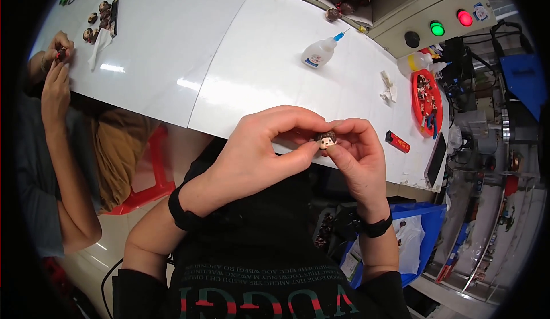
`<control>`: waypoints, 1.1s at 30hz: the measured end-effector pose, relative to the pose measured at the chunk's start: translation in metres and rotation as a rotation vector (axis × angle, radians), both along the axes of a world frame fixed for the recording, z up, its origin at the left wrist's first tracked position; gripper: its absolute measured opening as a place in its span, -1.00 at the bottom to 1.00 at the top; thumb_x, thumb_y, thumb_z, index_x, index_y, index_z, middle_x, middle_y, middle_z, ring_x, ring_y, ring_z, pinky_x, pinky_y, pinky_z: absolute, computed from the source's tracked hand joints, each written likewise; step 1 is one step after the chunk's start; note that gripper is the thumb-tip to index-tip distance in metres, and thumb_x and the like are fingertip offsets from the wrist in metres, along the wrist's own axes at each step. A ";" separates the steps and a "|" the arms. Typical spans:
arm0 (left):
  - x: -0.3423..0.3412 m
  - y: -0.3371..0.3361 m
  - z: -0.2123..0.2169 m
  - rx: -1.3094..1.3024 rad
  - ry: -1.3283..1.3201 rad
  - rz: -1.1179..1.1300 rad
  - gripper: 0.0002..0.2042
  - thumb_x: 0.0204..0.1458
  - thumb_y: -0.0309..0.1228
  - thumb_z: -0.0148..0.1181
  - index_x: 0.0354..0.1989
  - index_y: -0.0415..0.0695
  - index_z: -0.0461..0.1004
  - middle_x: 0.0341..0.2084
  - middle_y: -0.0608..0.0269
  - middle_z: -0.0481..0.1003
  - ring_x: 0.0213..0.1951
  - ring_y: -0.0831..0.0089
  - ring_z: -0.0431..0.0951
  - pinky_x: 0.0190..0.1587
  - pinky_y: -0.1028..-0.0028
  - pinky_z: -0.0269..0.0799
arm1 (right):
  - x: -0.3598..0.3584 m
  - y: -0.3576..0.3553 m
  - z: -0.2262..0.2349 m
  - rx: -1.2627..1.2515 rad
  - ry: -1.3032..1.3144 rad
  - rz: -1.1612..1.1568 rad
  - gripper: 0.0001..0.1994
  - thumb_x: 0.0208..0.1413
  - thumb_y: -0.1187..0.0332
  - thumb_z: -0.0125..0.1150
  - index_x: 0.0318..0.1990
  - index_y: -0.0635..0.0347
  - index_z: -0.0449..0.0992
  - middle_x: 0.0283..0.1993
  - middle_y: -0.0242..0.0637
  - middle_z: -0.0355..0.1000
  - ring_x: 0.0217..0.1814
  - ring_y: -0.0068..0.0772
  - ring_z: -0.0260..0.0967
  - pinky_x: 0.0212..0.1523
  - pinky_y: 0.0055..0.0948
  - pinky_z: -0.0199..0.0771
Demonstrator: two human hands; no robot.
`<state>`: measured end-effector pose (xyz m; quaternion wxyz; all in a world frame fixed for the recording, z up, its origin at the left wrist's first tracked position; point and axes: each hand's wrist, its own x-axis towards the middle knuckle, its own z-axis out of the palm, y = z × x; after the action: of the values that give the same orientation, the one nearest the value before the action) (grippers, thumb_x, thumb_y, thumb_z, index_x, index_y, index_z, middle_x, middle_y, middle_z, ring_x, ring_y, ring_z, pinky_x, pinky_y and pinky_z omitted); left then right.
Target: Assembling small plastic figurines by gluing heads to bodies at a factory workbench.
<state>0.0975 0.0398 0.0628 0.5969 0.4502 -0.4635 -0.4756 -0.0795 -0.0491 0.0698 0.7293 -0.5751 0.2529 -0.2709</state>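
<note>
White worktop (229, 61), two hands at its near edge.
Left hand (258, 153) and right hand (355, 153) both pinch one small doll head (326, 141) between fingertips; glue bottle (321, 52) well apart.

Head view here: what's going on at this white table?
A person holds a tiny doll head with brown hair between the fingertips of the left hand and the right hand, just above the near edge of the white table. A glue bottle, a red tray of small parts and a red lighter lie farther off. At the left, a co-worker's hands handle another small piece.
</note>
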 end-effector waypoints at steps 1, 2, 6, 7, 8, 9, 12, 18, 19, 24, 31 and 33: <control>-0.001 0.000 -0.001 0.005 0.014 0.010 -0.70 -0.03 -0.68 0.11 -0.07 -0.27 0.48 -0.10 0.17 0.48 -0.10 0.47 0.53 -0.02 0.53 0.46 | 0.000 0.000 -0.001 -0.018 -0.004 0.004 -0.72 0.11 0.63 0.14 -0.02 0.33 0.29 -0.06 -0.21 0.37 -0.01 -0.47 0.40 0.03 -0.50 0.46; -0.002 0.000 -0.002 0.009 0.028 0.019 -0.71 -0.03 -0.67 0.12 -0.08 -0.27 0.48 -0.11 0.16 0.49 -0.10 0.47 0.54 -0.02 0.53 0.46 | -0.001 0.000 -0.001 -0.017 -0.006 0.003 -0.72 0.11 0.63 0.14 -0.02 0.33 0.29 -0.06 -0.21 0.37 -0.01 -0.47 0.40 0.03 -0.50 0.46; -0.003 -0.001 -0.001 0.030 0.002 0.021 -0.71 -0.03 -0.67 0.12 -0.09 -0.27 0.50 -0.11 0.15 0.50 -0.10 0.46 0.54 -0.02 0.52 0.46 | -0.001 0.002 -0.003 -0.036 0.017 -0.022 -0.71 0.10 0.63 0.16 -0.03 0.34 0.30 -0.06 -0.21 0.37 -0.03 -0.50 0.40 0.02 -0.53 0.45; -0.003 -0.001 -0.001 0.028 -0.001 0.029 -0.72 -0.04 -0.67 0.13 -0.10 -0.27 0.50 -0.10 0.14 0.50 -0.10 0.45 0.54 -0.02 0.52 0.47 | 0.000 0.003 -0.004 -0.054 0.019 -0.040 -0.71 0.10 0.62 0.17 -0.03 0.34 0.30 -0.06 -0.22 0.37 -0.04 -0.51 0.40 0.02 -0.54 0.45; -0.004 -0.001 -0.001 0.026 -0.003 0.037 -0.72 -0.04 -0.67 0.13 -0.11 -0.27 0.51 -0.10 0.13 0.50 -0.10 0.45 0.55 -0.02 0.52 0.47 | 0.000 0.004 -0.004 -0.052 0.019 -0.041 -0.71 0.10 0.62 0.17 -0.03 0.34 0.30 -0.06 -0.22 0.37 -0.04 -0.51 0.40 0.02 -0.54 0.45; -0.004 -0.001 -0.001 0.028 -0.002 0.036 -0.72 -0.04 -0.67 0.13 -0.11 -0.27 0.51 -0.10 0.13 0.50 -0.10 0.45 0.55 -0.02 0.52 0.47 | 0.001 0.005 -0.003 -0.048 0.024 -0.050 -0.71 0.10 0.62 0.17 -0.03 0.34 0.30 -0.06 -0.22 0.37 -0.04 -0.52 0.40 0.01 -0.55 0.45; -0.003 -0.001 -0.001 0.037 -0.008 0.036 -0.72 -0.04 -0.67 0.13 -0.11 -0.26 0.52 -0.09 0.13 0.50 -0.10 0.45 0.55 -0.02 0.52 0.47 | 0.001 0.005 -0.002 -0.049 0.032 -0.060 -0.71 0.10 0.61 0.16 -0.03 0.35 0.30 -0.06 -0.22 0.38 -0.05 -0.53 0.40 0.01 -0.56 0.45; -0.001 -0.001 0.002 0.037 -0.014 0.019 -0.72 -0.04 -0.66 0.13 -0.10 -0.26 0.52 -0.09 0.13 0.51 -0.10 0.45 0.55 -0.02 0.52 0.47 | 0.001 0.004 -0.001 -0.045 0.052 -0.058 -0.71 0.11 0.60 0.16 -0.02 0.35 0.29 -0.08 -0.21 0.38 -0.05 -0.53 0.40 -0.01 -0.56 0.45; -0.001 -0.001 0.002 0.039 -0.007 0.014 -0.71 -0.05 -0.66 0.13 -0.10 -0.26 0.52 -0.10 0.13 0.51 -0.10 0.45 0.55 -0.02 0.52 0.47 | 0.001 0.004 -0.001 -0.040 0.043 -0.053 -0.71 0.11 0.60 0.16 -0.02 0.35 0.29 -0.08 -0.21 0.38 -0.05 -0.53 0.41 -0.01 -0.57 0.45; -0.003 0.000 0.000 0.009 -0.034 0.037 -0.70 -0.07 -0.67 0.13 -0.10 -0.26 0.51 -0.11 0.15 0.51 -0.10 0.45 0.55 -0.02 0.52 0.47 | -0.001 0.002 0.000 0.003 0.068 -0.051 -0.71 0.12 0.58 0.16 -0.02 0.35 0.29 -0.11 -0.23 0.40 -0.06 -0.54 0.42 -0.05 -0.61 0.47; -0.004 0.001 -0.003 -0.030 -0.084 0.069 -0.69 -0.10 -0.68 0.14 -0.11 -0.28 0.51 -0.15 0.13 0.52 -0.13 0.46 0.56 -0.05 0.52 0.49 | -0.001 0.001 0.001 0.007 0.088 -0.023 -0.72 0.13 0.56 0.16 -0.02 0.35 0.29 -0.12 -0.23 0.42 -0.07 -0.55 0.44 -0.15 -0.67 0.48; -0.004 0.001 -0.002 -0.034 -0.092 0.074 -0.69 -0.10 -0.68 0.14 -0.12 -0.29 0.51 -0.16 0.12 0.53 -0.14 0.46 0.56 -0.06 0.52 0.49 | 0.001 0.002 0.001 0.004 0.079 -0.032 -0.72 0.13 0.55 0.16 -0.02 0.35 0.29 -0.13 -0.24 0.43 -0.07 -0.56 0.44 -0.17 -0.69 0.47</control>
<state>0.0938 0.0409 0.0603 0.5997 0.4783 -0.4814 -0.4241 -0.0781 -0.0467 0.0704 0.7156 -0.5797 0.2910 -0.2591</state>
